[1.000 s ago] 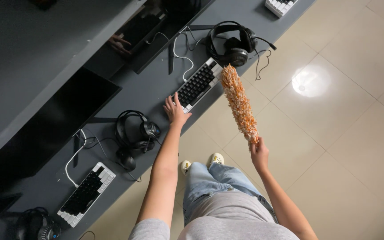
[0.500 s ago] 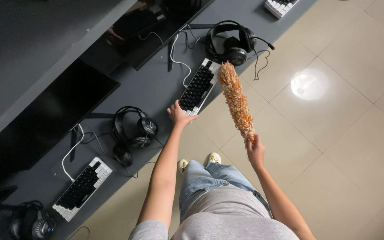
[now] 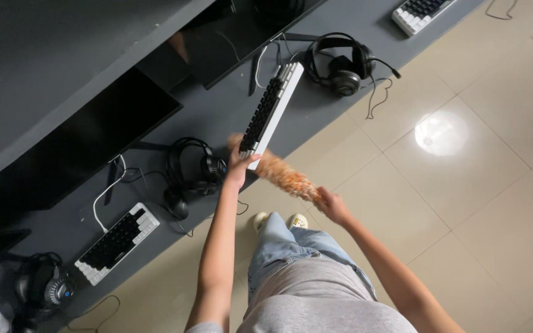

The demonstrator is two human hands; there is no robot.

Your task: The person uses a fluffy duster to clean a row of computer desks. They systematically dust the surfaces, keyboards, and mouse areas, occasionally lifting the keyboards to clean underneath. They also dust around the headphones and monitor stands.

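Keyboard (image 3: 271,115) now tipped up in left hand (image 3: 240,165); right hand (image 3: 332,206) fist-gripping feather duster (image 3: 282,176) beneath. Thin fingertip pinch; keyboard may slip, cable snag.

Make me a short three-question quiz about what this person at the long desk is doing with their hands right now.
1. True or false: the left hand has tipped the nearest keyboard up on its edge.
2. What does the right hand hold? A) a fluffy orange duster B) a headset C) a cable
3. Where does the duster reach?

Key
1. True: the hand's grip is on the keyboard's near end, and the keyboard stands tilted off the grey desk.
2. A.
3. Under the raised keyboard, across the desk edge; it is blurred.
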